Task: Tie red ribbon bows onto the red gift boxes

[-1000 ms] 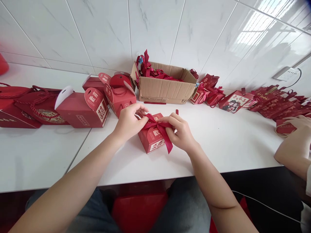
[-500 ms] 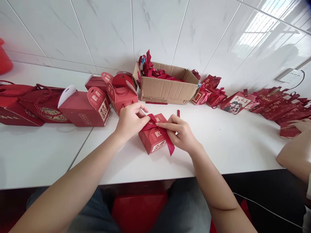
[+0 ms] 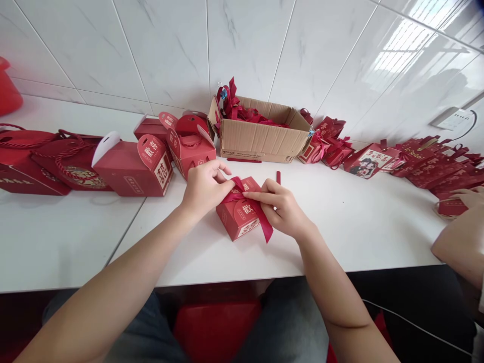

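Observation:
A small red gift box (image 3: pixel 237 222) with pale Chinese characters lies on the white table in front of me. Dark red ribbon (image 3: pixel 266 229) crosses its top, and one tail hangs over the right side onto the table. My left hand (image 3: pixel 206 189) pinches the ribbon at the box's upper left between thumb and fingers. From the right, my right hand (image 3: pixel 282 206) is closed on the ribbon, its index fingertip pressing where the strands cross on the lid. Fingers partly hide the crossing, so whether it is knotted I cannot tell.
Behind the gift box stands a cardboard carton (image 3: pixel 260 138) full of red ribbons. Larger red boxes (image 3: pixel 132 169) line the left, and more red boxes (image 3: pixel 370 161) stand at the right. Another person's hand (image 3: pixel 469 196) touches a box at the far right. A red strip (image 3: pixel 278 177) lies nearby.

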Available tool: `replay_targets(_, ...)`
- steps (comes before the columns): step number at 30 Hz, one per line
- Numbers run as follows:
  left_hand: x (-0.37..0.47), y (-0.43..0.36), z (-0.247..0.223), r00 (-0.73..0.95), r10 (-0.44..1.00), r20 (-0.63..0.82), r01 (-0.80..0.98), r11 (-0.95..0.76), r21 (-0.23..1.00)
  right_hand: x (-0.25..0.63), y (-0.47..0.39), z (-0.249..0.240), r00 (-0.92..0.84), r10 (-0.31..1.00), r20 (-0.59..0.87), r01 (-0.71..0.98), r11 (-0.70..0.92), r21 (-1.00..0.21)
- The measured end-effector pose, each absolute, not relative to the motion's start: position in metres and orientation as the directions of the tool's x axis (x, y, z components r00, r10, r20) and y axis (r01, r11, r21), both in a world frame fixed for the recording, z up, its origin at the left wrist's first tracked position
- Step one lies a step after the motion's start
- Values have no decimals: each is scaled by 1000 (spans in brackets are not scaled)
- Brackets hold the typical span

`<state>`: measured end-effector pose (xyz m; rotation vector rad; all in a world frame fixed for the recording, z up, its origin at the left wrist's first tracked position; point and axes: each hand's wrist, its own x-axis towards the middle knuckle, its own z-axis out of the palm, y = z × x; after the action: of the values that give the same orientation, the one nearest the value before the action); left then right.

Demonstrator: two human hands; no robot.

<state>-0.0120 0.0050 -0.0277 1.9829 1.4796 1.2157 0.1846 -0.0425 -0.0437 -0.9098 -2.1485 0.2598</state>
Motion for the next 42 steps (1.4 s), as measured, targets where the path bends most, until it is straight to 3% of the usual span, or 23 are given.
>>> replay_targets(14,-12,6,-29,65,900,431,612,-377,695,185,-43,-43,-446,688,572,524,719,-457)
replay_targets(19,-13,6,-29,80,913,400,562,-373,738,185,-43,-43,-429,688,586,515,719,-466)
replay_targets(23,-13,7,-29,141,948,284,412,-317,854,185,-42,-42,-364,690,625,507,710,-489)
replay_targets(26,-13,7,-25,205,971,119,200,-161,967,183,-42,-40,-304,727,615,530,666,-525)
replay_targets(30,-14,4,-17,336,942,2,-22,6,1000,182,-43,-38,-275,756,593,522,636,-569)
replay_targets(35,-16,4,-11,336,942,-19,-138,69,988,185,-44,-34,-248,803,542,412,594,-691)
replay_targets(42,-19,10,-12,183,979,92,-159,-63,985,194,-41,-33,-132,861,491,306,506,-806)
